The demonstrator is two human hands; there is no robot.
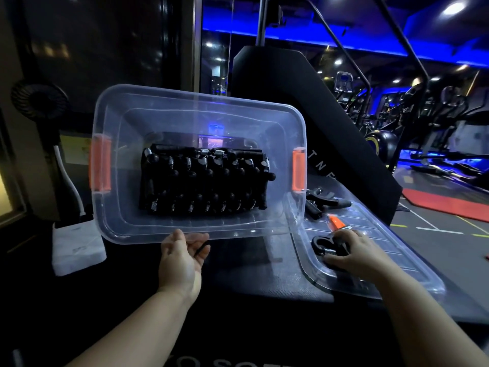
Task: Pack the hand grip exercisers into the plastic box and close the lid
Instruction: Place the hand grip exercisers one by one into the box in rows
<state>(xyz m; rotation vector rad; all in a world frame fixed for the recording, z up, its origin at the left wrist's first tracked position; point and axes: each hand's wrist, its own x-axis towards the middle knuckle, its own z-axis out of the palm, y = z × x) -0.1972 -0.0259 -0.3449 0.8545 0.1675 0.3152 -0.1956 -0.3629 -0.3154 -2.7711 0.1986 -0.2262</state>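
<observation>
Packing in progress: another gripper is being picked up off the lid.
Head view: the clear plastic box with orange latches [132, 223] sits on the dark bench [238, 276], with rows of black spring-steel hand grip exercisers [203, 178] already inside. The left hand [182, 256] is loosely curled at the box's near rim and holds nothing. The right hand [354, 254] closes over a black loose exerciser [323, 246] lying on the clear plastic lid [397, 279]. The next move is probably to carry it across into the box's free space; spare exercisers [324, 203] wait beyond.

Exercisers [206, 178] in plastic box [201, 230], left hand [182, 258] at rim, right hand [353, 256] gripping exerciser [323, 246] on lid [402, 283]
</observation>
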